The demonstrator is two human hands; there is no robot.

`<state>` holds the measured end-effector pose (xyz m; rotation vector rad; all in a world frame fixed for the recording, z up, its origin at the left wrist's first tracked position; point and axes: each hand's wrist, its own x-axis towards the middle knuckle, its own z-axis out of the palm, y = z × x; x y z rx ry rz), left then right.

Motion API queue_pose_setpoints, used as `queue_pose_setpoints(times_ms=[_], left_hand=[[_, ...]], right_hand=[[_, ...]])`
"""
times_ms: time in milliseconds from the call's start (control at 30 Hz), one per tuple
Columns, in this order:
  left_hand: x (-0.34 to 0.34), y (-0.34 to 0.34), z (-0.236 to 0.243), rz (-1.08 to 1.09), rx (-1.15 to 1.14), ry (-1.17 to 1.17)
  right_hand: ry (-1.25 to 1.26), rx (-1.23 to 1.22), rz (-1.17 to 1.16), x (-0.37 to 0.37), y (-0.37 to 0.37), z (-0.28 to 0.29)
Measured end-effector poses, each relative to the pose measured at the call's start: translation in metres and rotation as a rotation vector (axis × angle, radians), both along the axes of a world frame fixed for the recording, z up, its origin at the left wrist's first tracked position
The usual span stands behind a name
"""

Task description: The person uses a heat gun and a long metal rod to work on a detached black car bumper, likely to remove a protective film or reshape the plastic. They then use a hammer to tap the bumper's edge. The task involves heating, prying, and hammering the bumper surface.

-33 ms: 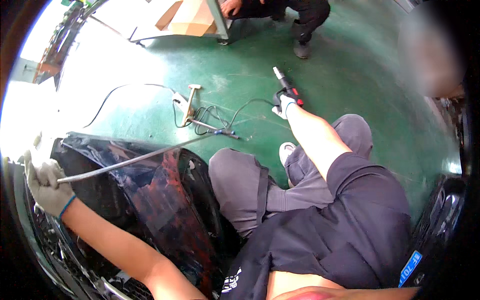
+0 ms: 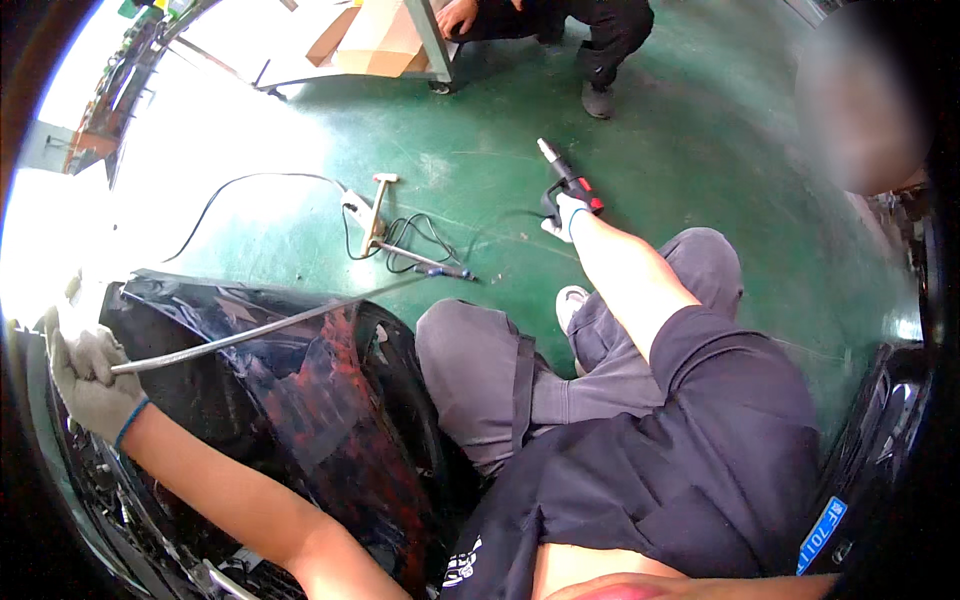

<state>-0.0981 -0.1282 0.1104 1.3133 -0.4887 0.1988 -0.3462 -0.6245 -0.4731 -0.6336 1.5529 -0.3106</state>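
Observation:
My left hand (image 2: 85, 375), in a grey work glove, is closed around the end of a long thin grey rod (image 2: 270, 325). The rod runs to the right over a glossy black car body panel (image 2: 300, 420) lying in front of me. My right hand (image 2: 568, 215), also gloved, is stretched out forward and grips a black and red hand-held power tool (image 2: 565, 178) just above the green floor (image 2: 700, 150). My knees in grey trousers (image 2: 480, 370) lie between the two arms.
A pale T-shaped tool (image 2: 375, 210) and a tangle of black cable (image 2: 410, 245) lie on the floor ahead. Another person crouches at the top (image 2: 600, 40) beside a cart with a cardboard box (image 2: 385, 35). A second black panel (image 2: 885, 420) stands at the right.

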Motion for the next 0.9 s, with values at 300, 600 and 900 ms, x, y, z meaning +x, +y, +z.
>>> queue_pose_setpoints(times_ms=[300, 600, 900], left_hand=[[0.029, 0.040, -0.004, 0.297, 0.469, -0.489], [-0.006, 0.003, 0.010, 0.080, -0.306, 0.054], [0.002, 0.032, -0.047, 0.112, -0.228, 0.166]], right_hand=[[0.265, -0.074, 0.946, -0.013, 0.042, 0.033], [-0.196, 0.375, 1.188, -0.033, 0.091, 0.156], [-0.023, -0.246, 1.161, -0.022, -0.051, 0.308]])
